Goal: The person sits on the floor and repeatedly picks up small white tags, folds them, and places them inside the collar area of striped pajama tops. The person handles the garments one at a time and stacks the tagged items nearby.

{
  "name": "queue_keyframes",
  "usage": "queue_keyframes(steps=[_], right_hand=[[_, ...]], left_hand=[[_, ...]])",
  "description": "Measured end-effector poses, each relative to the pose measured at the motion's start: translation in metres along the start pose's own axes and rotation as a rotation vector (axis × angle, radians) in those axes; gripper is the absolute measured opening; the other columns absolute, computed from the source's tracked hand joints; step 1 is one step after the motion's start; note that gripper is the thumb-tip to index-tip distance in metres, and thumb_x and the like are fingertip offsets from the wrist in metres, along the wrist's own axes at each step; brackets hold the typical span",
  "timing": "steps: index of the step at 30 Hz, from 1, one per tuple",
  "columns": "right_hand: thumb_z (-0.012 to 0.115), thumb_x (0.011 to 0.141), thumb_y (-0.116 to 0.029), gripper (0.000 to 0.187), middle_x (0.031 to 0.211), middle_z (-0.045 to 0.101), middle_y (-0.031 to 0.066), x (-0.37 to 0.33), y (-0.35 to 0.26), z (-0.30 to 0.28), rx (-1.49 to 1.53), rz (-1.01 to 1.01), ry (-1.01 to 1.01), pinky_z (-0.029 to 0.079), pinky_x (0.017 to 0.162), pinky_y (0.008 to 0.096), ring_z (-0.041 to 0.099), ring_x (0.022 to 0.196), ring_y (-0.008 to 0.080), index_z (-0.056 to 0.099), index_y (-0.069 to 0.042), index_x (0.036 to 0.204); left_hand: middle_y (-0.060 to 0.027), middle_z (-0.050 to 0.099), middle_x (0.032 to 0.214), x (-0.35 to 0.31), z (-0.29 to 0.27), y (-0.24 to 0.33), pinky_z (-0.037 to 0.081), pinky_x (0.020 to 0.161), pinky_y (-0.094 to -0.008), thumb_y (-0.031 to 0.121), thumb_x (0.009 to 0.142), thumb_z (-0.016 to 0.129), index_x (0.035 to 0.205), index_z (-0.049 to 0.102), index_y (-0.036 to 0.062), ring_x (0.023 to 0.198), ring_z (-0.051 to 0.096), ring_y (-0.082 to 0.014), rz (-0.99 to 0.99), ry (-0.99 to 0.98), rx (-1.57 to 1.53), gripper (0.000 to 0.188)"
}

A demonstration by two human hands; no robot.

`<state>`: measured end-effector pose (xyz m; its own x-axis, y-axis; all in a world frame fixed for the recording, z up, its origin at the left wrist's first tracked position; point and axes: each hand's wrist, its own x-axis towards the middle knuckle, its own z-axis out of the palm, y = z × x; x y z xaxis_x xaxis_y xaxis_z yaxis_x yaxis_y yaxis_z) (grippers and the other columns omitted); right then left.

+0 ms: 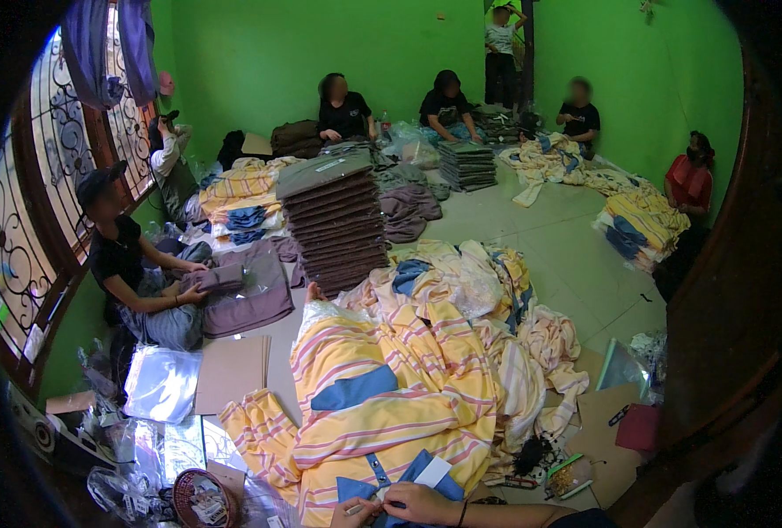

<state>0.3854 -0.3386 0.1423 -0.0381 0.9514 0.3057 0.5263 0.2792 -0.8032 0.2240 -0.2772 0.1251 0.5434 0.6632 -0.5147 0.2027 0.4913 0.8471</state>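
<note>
Across my lap and the floor in front of me lies a yellow shirt with pink and white stripes [391,431]. Its blue collar [356,489] is at the lower edge, where both hands meet. My left hand [356,512] is closed, a small pale slim piece showing at its fingers; what it is I cannot make out. Close beside it, my right hand [422,505] pinches at the collar, its fingertips nearly touching the left ones. A blank-looking white card tag [433,473] rests on the blue cloth just above my right hand.
A tall stack of folded brown garments [334,220] stands ahead, beyond heaped striped shirts [461,282]. At left are clear plastic bags [164,380], cardboard sheets [233,374] and a wicker basket [204,500]. A green-handled tool [567,465] lies at right. Several people sit along the walls.
</note>
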Motion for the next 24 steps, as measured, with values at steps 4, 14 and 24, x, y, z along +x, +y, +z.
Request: queue_keyframes(steps=[4,14,24], right_hand=[[0.056,0.073,-0.015,0.013,0.073,0.052,0.0119,0.001,0.002,0.001,-0.046,-0.016,-0.046,0.044,0.066,0.0368,0.052,0.072,0.0298,0.054,-0.003,0.075],[0.056,0.078,-0.039,0.034,0.101,0.049,0.0102,-0.021,0.003,-0.043,-0.35,-0.185,-0.279,0.039,0.083,0.0354,0.048,0.093,0.0273,0.058,-0.008,0.091],[0.056,0.075,-0.042,0.036,0.086,0.054,0.0105,-0.012,0.016,-0.116,-0.482,0.051,-0.366,0.04,0.075,0.0436,0.053,0.083,0.0272,0.051,-0.008,0.086]], left_hand=[[-0.0045,0.059,0.068,0.0,0.0,0.0,0.04,0.051,-0.0213,0.021,0.077,0.059,0.079,0.061,0.0047,0.057,0.051,-0.0093,0.024,-0.017,0.042,0.017],[-0.0131,0.062,0.084,-0.034,-0.015,0.039,0.046,0.068,-0.0311,0.022,0.074,0.064,0.095,0.058,0.0,0.076,0.058,-0.0204,0.2,-0.204,0.972,0.031],[-0.0145,0.052,0.078,-0.019,-0.074,0.061,0.042,0.063,-0.0331,0.02,0.067,0.068,0.078,0.057,0.0012,0.072,0.053,-0.0277,0.331,-0.136,1.044,0.025]])
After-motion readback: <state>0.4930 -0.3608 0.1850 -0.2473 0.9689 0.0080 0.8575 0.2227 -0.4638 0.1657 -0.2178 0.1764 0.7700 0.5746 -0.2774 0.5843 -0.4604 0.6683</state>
